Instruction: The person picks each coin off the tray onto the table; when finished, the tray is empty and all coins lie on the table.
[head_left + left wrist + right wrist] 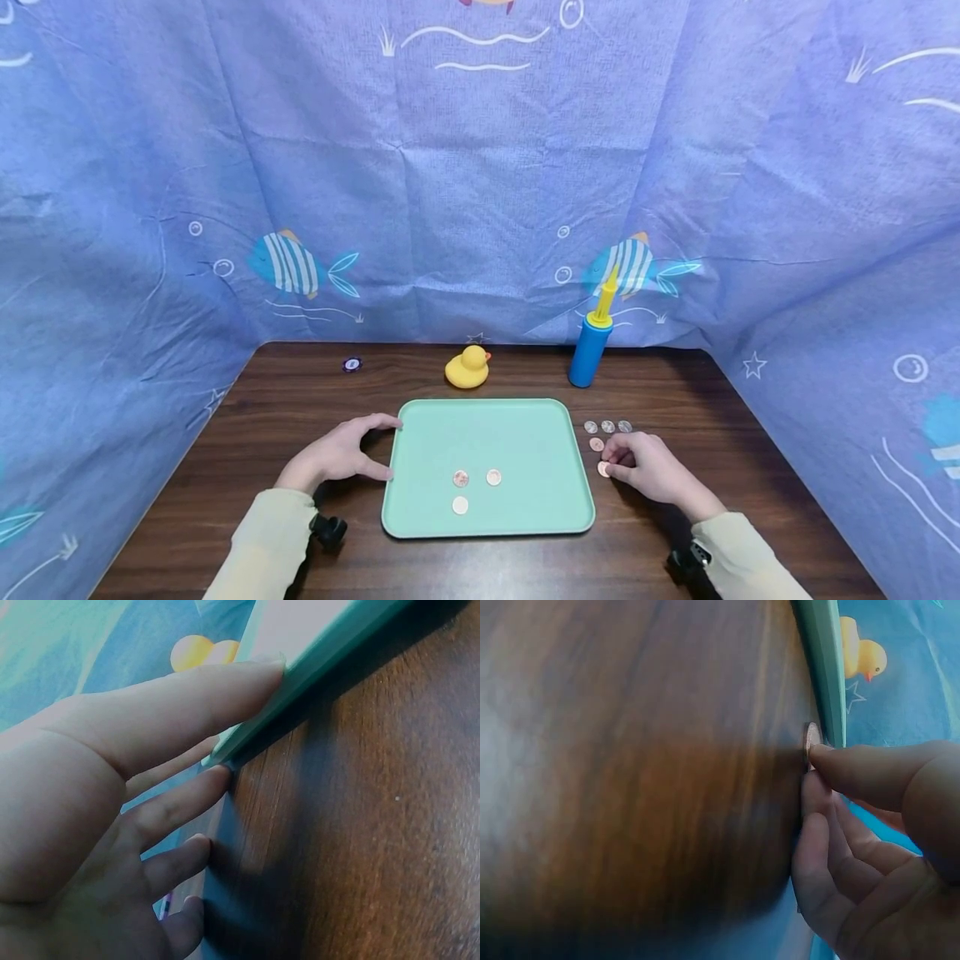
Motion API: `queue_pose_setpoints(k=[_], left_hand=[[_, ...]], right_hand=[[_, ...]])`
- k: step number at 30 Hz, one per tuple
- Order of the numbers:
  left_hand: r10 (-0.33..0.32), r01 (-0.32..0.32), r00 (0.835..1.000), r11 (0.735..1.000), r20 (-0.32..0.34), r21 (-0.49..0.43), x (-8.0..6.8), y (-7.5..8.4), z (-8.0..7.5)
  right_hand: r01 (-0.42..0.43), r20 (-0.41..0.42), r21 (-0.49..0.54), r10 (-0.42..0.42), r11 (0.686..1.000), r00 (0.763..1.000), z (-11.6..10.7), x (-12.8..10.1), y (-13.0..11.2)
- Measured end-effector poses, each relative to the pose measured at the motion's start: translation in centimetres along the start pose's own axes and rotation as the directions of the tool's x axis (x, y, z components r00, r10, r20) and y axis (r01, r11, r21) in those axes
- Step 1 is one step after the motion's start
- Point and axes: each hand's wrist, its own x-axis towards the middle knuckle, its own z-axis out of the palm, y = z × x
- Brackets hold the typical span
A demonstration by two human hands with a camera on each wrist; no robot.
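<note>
A mint-green tray (555, 417) lies mid-table with three coins (461, 478) near its front. My left hand (378, 450) rests against the tray's left rim, thumb and forefinger spread and touching the edge. The left wrist view shows the left hand (247, 724) with its thumb (187, 705) lying along the tray rim (337, 645). My right hand (609, 463) sits just right of the tray, fingers curled, pinching a coin (603, 469) on the wood. Up close, the right hand (814, 769) has thumb and forefinger on that coin (811, 739) beside the tray edge (821, 660).
Several more coins (607, 427) lie in a row right of the tray. A yellow rubber duck (468, 367), a blue and yellow hand pump (590, 342) and a small dark chip (352, 364) stand along the back. Blue fish-print cloth walls the brown table (247, 433).
</note>
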Motion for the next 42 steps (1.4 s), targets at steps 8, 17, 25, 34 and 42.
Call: queue_pose_setpoints(k=[8, 17, 25, 34, 42], left_hand=[[0.001, -0.001, 1.0, 1.0, -0.004, 0.0, 0.0, -0.1, 0.0], [0.003, -0.003, 1.0, 1.0, -0.003, 0.006, 0.1, -0.2, 0.0], [-0.001, 0.001, 1.0, 1.0, -0.002, 0.005, 0.1, -0.1, 0.0], [0.004, -0.004, 1.0, 1.0, -0.005, 0.007, 0.2, -0.2, 0.0], [0.003, -0.003, 1.0, 1.0, -0.004, 0.009, 0.2, -0.2, 0.0]], right_hand=[[-0.029, -0.006, -0.041, 0.029, 0.999, 1.0, 0.1, 0.1, -0.1], [-0.028, 0.02, -0.039, 0.029, 0.999, 0.999, -0.1, -0.1, -0.5], [-0.055, 0.014, -0.06, 0.055, 0.997, 0.998, -0.2, 0.1, -0.4], [-0.053, 0.006, -0.061, 0.053, 0.997, 0.999, -0.2, 0.2, -0.4], [-0.077, -0.06, -0.032, 0.075, 0.997, 0.995, -1.5, 0.7, -0.7]])
